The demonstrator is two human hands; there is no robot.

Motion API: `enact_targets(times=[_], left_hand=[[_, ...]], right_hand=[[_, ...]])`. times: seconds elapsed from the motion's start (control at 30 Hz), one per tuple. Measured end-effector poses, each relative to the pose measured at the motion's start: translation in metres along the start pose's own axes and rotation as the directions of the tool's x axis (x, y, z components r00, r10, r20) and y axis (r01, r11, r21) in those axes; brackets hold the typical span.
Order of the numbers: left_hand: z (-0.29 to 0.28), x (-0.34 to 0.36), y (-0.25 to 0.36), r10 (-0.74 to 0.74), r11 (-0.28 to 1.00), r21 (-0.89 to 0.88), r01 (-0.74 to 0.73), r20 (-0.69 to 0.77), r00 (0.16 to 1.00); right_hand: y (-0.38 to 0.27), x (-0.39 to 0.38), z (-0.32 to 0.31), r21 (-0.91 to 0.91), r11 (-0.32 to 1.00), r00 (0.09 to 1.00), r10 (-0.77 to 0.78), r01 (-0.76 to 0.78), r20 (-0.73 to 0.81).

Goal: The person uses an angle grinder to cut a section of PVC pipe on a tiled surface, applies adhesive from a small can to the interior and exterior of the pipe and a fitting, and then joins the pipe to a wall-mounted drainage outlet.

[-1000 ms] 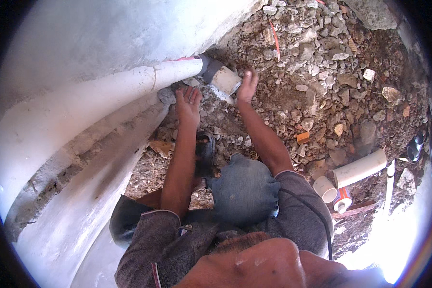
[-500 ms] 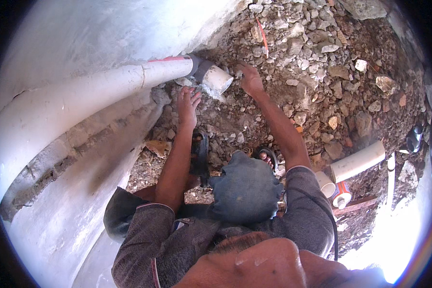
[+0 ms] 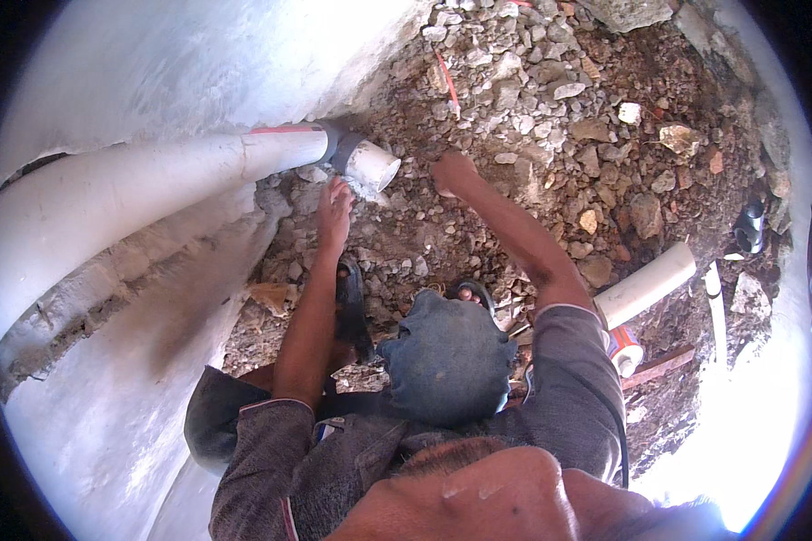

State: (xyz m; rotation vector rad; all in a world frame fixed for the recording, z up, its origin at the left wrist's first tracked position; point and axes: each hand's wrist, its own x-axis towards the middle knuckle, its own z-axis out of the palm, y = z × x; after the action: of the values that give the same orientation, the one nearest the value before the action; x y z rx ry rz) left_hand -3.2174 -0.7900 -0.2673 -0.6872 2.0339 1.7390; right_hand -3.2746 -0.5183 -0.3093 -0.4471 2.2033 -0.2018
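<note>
A long white plastic pipe (image 3: 189, 169) runs along the wall and ends in a grey collar (image 3: 336, 144) with a short white pipe stub (image 3: 373, 166), its mouth facing right. Just below the collar is my left hand (image 3: 335, 215), its fingers loosely stretched upward and nothing seen in them. Pale crumbs lie between that hand and the stub. To the right of the stub's mouth, my right hand (image 3: 456, 174) is down at the rubble with its fingers curled in. Whatever those fingers may hold is hidden.
Broken stones (image 3: 595, 135) and soil cover the ground. A loose white pipe piece (image 3: 648, 284), an orange-and-white can (image 3: 624, 352), a thin white pipe (image 3: 715, 311) and a dark pipe fitting (image 3: 749, 227) lie at the right. The white wall (image 3: 198, 72) borders the left side.
The view has shifted a little. My right hand has drawn away from the stub's mouth, its fingers now curled rather than extended. My left hand has come closer to the stub.
</note>
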Motion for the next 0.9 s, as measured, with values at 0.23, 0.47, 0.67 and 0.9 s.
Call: enact_targets(times=[0.23,0.47,0.67,0.9], left_hand=[[0.048,0.037,0.003,0.235,0.886,0.373,-0.275,0.15,0.96],[0.109,0.07,0.077,0.1,0.512,0.593,-0.621,0.677,0.729],[0.144,0.042,0.167,-0.34,-0.198,0.439,-0.877,0.808,0.481],[0.139,-0.005,0.175,-0.559,0.226,0.508,-0.831,0.767,0.316]], right_hand=[[0.075,-0.159,0.027,0.182,0.975,0.987,0.109,-0.13,0.118],[0.005,-0.271,0.06,0.294,0.948,0.954,0.032,-0.123,0.297],[-0.044,-0.35,0.136,0.478,0.857,0.939,0.021,-0.193,0.342],[-0.06,-0.374,0.124,0.738,0.666,0.901,0.379,-0.106,-0.213]])
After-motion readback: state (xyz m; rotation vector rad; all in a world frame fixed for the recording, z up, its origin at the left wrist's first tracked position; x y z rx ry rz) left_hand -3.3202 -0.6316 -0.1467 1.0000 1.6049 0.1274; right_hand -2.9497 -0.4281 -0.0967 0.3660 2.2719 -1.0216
